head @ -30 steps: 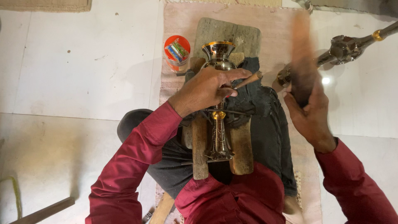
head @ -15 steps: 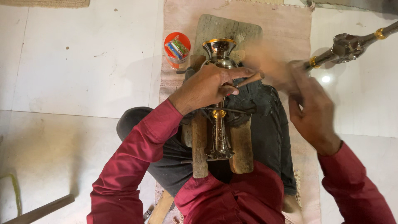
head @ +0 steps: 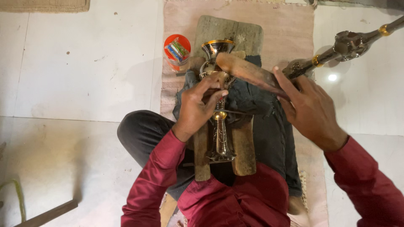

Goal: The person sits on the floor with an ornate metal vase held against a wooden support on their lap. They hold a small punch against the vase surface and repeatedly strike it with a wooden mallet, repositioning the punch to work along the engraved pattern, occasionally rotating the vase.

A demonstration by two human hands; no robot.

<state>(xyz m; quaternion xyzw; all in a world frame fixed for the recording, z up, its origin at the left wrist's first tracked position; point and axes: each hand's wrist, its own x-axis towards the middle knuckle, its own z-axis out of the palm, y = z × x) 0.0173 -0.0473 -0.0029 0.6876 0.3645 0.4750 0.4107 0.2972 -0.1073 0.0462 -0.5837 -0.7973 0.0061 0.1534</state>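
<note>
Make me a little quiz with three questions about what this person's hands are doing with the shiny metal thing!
1. True or false: the left hand rests on the metal stand.
2. What does the right hand hold? A) wooden mallet B) paintbrush C) cup
3. What colour is the lid of the small jar beside the wooden board?

Key:
1. True.
2. A: the wooden mallet lies across the top of the stand.
3. Orange.

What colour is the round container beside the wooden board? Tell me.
Orange-red container, multicoloured items inside; head view.
</note>
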